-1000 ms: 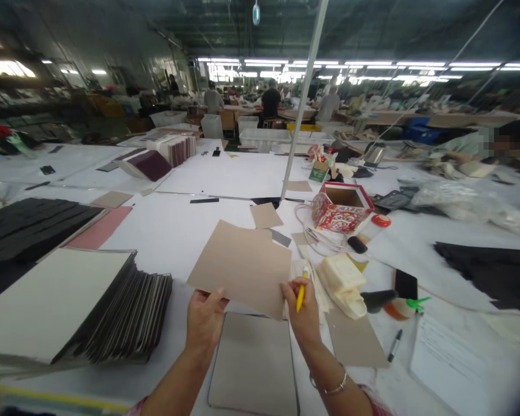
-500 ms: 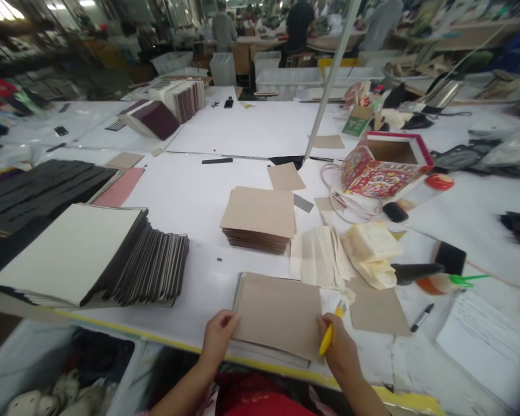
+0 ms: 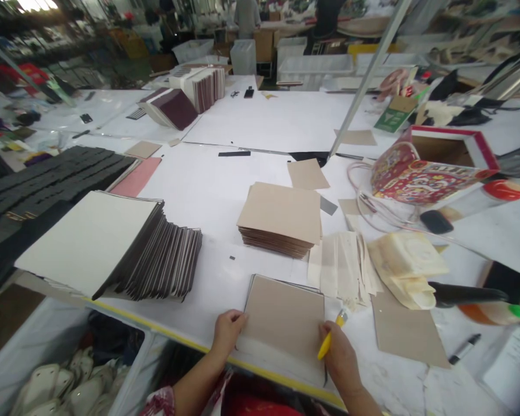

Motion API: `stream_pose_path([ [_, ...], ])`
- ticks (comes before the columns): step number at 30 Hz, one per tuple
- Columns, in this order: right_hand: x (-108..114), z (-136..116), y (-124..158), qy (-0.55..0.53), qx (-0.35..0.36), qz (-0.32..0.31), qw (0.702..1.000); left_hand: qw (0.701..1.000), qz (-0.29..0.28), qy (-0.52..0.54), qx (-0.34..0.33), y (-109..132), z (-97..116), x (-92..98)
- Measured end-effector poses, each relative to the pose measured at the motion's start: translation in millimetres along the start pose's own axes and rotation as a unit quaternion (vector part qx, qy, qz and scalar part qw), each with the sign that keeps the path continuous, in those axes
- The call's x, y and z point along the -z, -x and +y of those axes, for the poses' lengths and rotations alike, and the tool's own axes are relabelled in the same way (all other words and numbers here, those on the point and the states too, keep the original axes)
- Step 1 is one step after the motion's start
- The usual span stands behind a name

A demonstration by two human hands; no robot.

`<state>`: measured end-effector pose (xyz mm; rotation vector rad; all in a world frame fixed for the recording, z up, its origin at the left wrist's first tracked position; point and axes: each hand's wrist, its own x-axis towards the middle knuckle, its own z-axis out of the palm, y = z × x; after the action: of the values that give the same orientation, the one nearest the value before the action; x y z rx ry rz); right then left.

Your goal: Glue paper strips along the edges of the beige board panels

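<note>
A brown cardboard sheet lies at the table's front edge, on top of a dark-edged panel that shows as a thin rim behind it. My left hand is closed, thumb and fingers pinching the sheet's left edge. At the right edge, my right hand has its fingers wrapped round a yellow-handled brush and also touches the sheet. The brush points up and away, its pale bristles near some cloth strips. Behind the sheet stands a stack of similar brown cardboard.
Left stands a big pile of white-faced, dark-backed panels, beside black sheets. To the right are a yellowish tub, a loose cardboard piece, a marker and a red patterned box. A slanted metal pole rises behind.
The cardboard sheet has shifted toward me and now lies more squarely over the panel, both hands still at its sides. The whole view has swung slightly left.
</note>
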<state>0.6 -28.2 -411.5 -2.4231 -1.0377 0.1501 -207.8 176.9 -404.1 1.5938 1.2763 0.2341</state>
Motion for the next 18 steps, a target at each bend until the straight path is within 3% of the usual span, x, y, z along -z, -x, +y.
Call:
stream_pose_path([
  [18, 2.7, -8.1, -3.3, 0.046, -0.016, -0.031, 0.998, 0.998, -0.02, -0.06, 0.01, 1.0, 9.5, 0.8],
])
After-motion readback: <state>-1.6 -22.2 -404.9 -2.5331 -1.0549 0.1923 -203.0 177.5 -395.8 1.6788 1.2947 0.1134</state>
